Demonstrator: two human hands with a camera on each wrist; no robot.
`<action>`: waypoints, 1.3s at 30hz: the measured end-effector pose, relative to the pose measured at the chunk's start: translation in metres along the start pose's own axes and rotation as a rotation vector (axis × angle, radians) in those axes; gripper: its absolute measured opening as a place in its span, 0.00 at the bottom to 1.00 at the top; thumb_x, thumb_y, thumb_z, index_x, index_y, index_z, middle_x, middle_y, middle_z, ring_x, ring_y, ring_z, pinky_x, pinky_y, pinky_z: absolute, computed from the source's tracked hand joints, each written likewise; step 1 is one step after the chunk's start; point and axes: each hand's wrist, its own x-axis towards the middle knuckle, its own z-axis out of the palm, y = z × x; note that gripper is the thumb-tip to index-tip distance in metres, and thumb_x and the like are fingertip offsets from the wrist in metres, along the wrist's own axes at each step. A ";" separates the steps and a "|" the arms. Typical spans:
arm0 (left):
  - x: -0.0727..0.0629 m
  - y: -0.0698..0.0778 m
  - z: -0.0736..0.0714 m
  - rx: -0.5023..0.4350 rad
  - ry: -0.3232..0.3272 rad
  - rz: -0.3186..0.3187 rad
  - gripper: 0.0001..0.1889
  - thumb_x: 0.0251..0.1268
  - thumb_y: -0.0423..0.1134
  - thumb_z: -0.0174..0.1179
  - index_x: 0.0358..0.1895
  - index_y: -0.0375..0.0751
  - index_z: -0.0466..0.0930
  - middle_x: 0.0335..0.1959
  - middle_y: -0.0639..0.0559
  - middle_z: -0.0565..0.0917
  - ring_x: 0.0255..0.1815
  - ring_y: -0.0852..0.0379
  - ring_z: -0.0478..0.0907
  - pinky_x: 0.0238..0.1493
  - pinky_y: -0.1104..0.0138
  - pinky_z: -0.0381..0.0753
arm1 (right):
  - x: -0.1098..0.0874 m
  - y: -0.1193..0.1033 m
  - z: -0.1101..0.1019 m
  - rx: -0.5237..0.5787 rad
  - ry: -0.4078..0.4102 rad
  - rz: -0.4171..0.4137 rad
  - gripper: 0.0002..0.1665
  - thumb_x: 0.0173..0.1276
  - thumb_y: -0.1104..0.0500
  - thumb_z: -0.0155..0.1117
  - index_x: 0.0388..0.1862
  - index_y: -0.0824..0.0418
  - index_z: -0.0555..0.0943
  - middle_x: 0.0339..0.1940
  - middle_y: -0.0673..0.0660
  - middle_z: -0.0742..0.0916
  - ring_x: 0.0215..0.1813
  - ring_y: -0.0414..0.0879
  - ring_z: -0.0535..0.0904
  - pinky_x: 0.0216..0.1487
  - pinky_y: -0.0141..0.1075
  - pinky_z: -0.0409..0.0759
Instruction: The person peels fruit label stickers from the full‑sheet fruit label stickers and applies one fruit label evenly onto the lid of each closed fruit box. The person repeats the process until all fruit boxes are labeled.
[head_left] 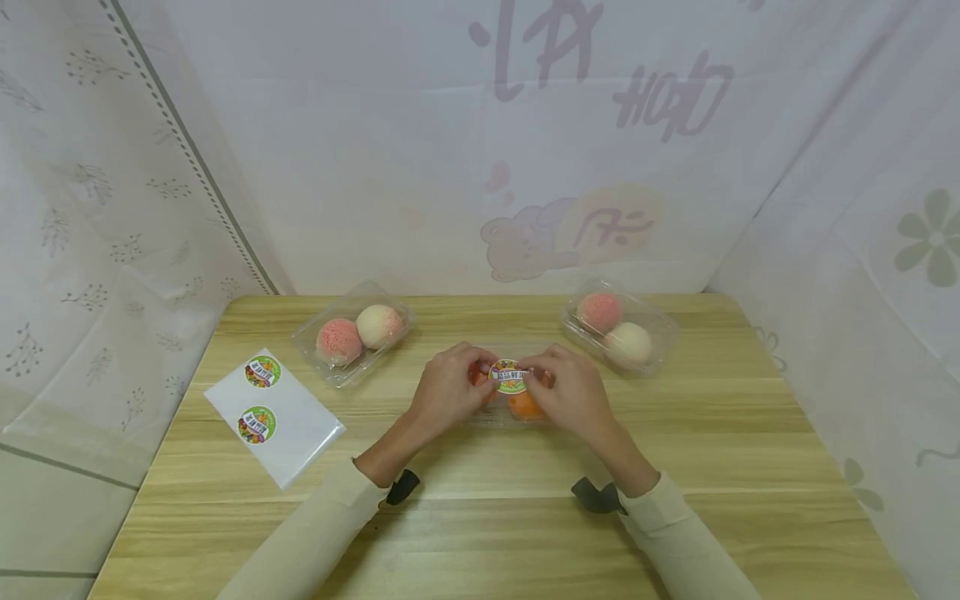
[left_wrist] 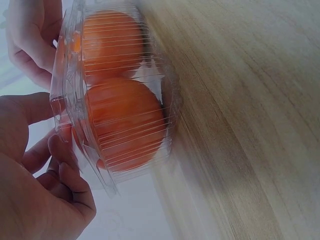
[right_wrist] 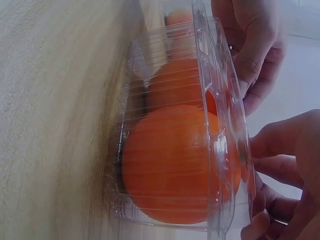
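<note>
Both hands met over clear clamshell box (head_left: 510, 400) of oranges (right_wrist: 172, 162), mid-counter (head_left: 487, 533). Left hand (head_left: 448, 390) and right hand (head_left: 572, 393) pinched round sticker (head_left: 508, 377) on lid (flat, centred over seam). Best pressed evenly from middle outward.

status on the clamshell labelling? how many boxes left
Done: none clearly; neither peach box, left or right, shows a label. In hand: left hand and right hand press a round sticker on the orange box. Left: both peach boxes; two stickers wait on the sheet.
</note>
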 end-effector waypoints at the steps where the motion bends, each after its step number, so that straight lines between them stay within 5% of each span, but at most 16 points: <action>1: 0.000 0.000 0.000 -0.003 0.001 -0.001 0.13 0.62 0.31 0.77 0.50 0.40 0.93 0.40 0.52 0.87 0.35 0.58 0.79 0.37 0.66 0.80 | 0.000 0.001 0.000 -0.004 -0.001 0.000 0.11 0.67 0.61 0.74 0.47 0.59 0.96 0.34 0.51 0.86 0.31 0.44 0.74 0.31 0.40 0.72; 15: -0.001 -0.001 -0.001 0.003 0.006 0.005 0.14 0.62 0.31 0.76 0.51 0.40 0.92 0.41 0.52 0.87 0.36 0.57 0.80 0.37 0.65 0.80 | -0.002 0.001 -0.002 -0.010 0.007 -0.010 0.13 0.65 0.63 0.76 0.49 0.60 0.95 0.36 0.52 0.86 0.31 0.44 0.74 0.32 0.40 0.74; 24: 0.000 -0.001 0.000 0.044 0.009 0.057 0.11 0.63 0.31 0.78 0.48 0.42 0.93 0.39 0.50 0.86 0.34 0.57 0.79 0.36 0.65 0.81 | -0.001 -0.006 0.000 -0.028 -0.003 -0.004 0.20 0.64 0.49 0.87 0.50 0.59 0.95 0.37 0.52 0.86 0.31 0.43 0.72 0.33 0.39 0.73; 39: -0.003 0.001 -0.001 0.051 -0.008 0.071 0.07 0.66 0.34 0.79 0.45 0.42 0.96 0.42 0.50 0.85 0.31 0.57 0.75 0.33 0.67 0.77 | -0.002 -0.006 0.001 -0.035 -0.009 0.007 0.15 0.66 0.55 0.85 0.48 0.59 0.94 0.36 0.51 0.85 0.31 0.43 0.73 0.33 0.39 0.72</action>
